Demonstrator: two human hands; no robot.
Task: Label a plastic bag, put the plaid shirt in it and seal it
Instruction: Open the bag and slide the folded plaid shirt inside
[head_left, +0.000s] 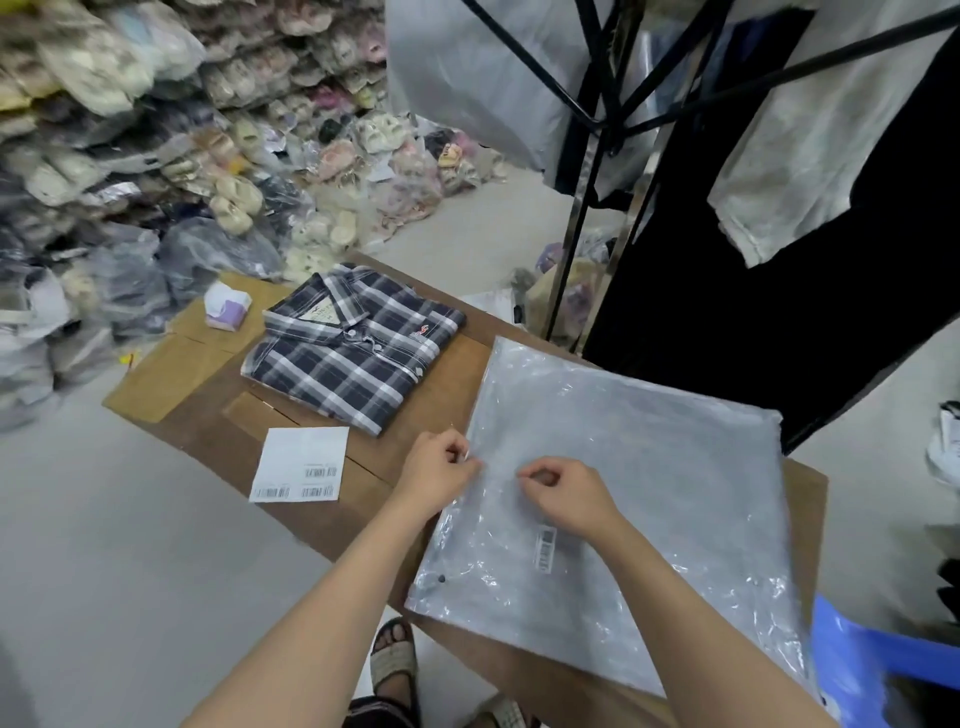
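so the clear, crinkly plastic bag (623, 499) lies flat on the brown cardboard sheet (208, 415) that covers the work surface, turned at a slant, with a small barcode sticker (546, 543) already stuck on it near the lower middle. both hands sit at the bag's left edge. the left hand (439, 470) has its fingertips pinched together right on that edge, looks like it's gripping the plastic. the right hand (563, 491) rests on top of the bag just beside it, fingers curled in with thumb and forefinger pinched, but honestly i can't tell whether it's got plastic or something tiny between them.

the folded navy-and-white plaid shirt (353, 348) is not in the bag, it's lying on the cardboard just beyond and to the left, collar pointing away, small red logo on the chest. near the left hand there's a white sheet of barcode labels (301, 470), a few stickers along its bottom. further back sits a small white and purple tissue pack (227, 306).

around all that: a huge pile of bagged slippers and shoes (182, 130) against the far wall, a black clothing rack (613, 104) with garments hanging on the right, a blue plastic stool (862, 660) at the bottom right, and a sandalled foot (395, 660) on the pale floor.
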